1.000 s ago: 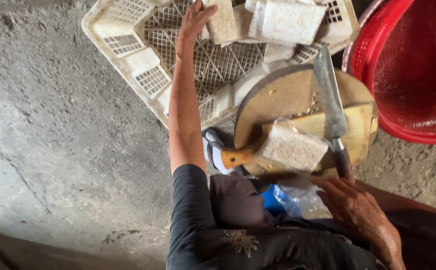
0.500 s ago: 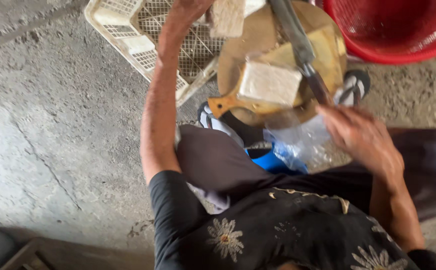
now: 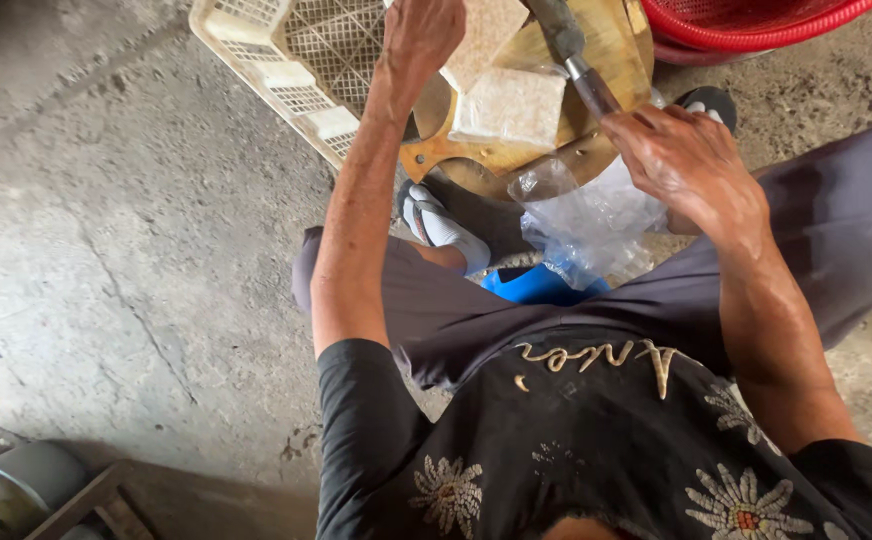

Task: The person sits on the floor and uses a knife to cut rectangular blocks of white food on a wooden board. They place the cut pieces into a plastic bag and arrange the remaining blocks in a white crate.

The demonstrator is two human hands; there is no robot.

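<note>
My left hand (image 3: 421, 40) reaches forward and grips a pale beige block (image 3: 488, 38) above the round wooden cutting board (image 3: 516, 160). A second pale block (image 3: 511, 105) lies flat on that board. A long knife (image 3: 574, 55) rests across the board, handle toward me. My right hand (image 3: 686, 165) is at the end of the knife's handle, fingertips touching it. The fingers are hidden behind the back of the hand, so I cannot see whether they grip it. Crumpled clear plastic bags (image 3: 586, 220) lie under that hand, on my lap.
A cream plastic crate (image 3: 296, 60) stands on the concrete floor beyond my left arm. A red basin (image 3: 756, 20) is at the top right. My sandalled feet (image 3: 441, 225) are below the board, beside a blue object (image 3: 541, 285). A grey pot (image 3: 26, 480) sits bottom left.
My left hand has brought a pale block from the crate to over the board. My right hand has moved up from my lap to the knife's handle. The view has tilted down.
</note>
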